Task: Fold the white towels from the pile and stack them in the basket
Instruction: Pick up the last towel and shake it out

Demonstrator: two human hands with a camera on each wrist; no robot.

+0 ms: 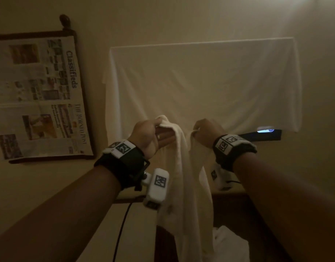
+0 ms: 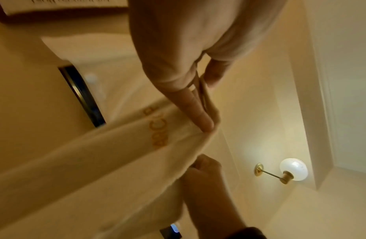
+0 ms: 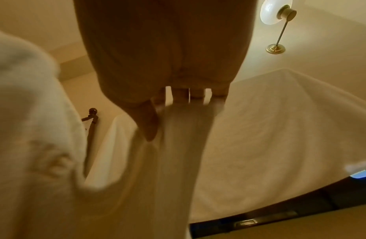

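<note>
Both hands are raised in front of the wall, holding one white towel (image 1: pixel 183 178) by its top edge so that it hangs down. My left hand (image 1: pixel 153 129) pinches a bunched corner of it; in the left wrist view the towel (image 2: pixel 108 153) shows gold stitched letters under my left hand (image 2: pixel 206 127). My right hand (image 1: pixel 197 130) grips the other corner a short way to the right; in the right wrist view the towel (image 3: pixel 178 161) hangs straight from my right hand (image 3: pixel 157 119). More white towel (image 1: pixel 229 244) lies low at the bottom. No basket is in view.
A white cloth (image 1: pixel 210 82) hangs spread on the wall straight ahead. A framed newspaper (image 1: pixel 39 95) hangs to the left. A dark device with a blue light (image 1: pixel 265 132) sticks out below the cloth's right corner. A wall lamp (image 2: pixel 292 169) glows nearby.
</note>
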